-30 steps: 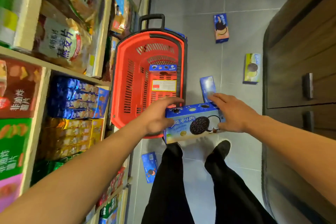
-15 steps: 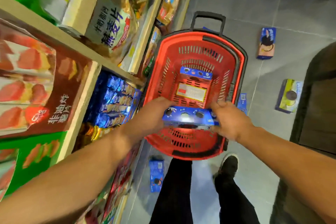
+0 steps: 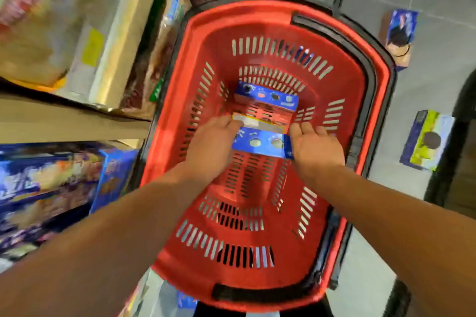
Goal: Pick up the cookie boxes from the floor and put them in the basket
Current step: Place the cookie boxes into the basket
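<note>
Both hands down inside the red basket (image 3: pixel 342 41) with a blue cookie box (image 3: pixel 262 145)

Left hand (image 3: pixel 210 148) and right hand (image 3: pixel 315 147) each grasp an end of it, low over the basket floor. Another blue box (image 3: pixel 266 96) sits just beyond. Two more boxes lie on the floor to the right: a blue one (image 3: pixel 399 36) far, a yellow-green one (image 3: pixel 426 140) nearer.

1. Both bare forearms reach forward and down from the lower corners of the view, converging toward the middle.
2. The left hand (image 3: pixel 210 147) is seen from the back, fingers pointing forward and curled over the left end of what it holds.
3. The right hand (image 3: pixel 315 148) mirrors it, back up, fingers extended forward and bent at the right end.
4. The hands sit level, near one another.
</note>
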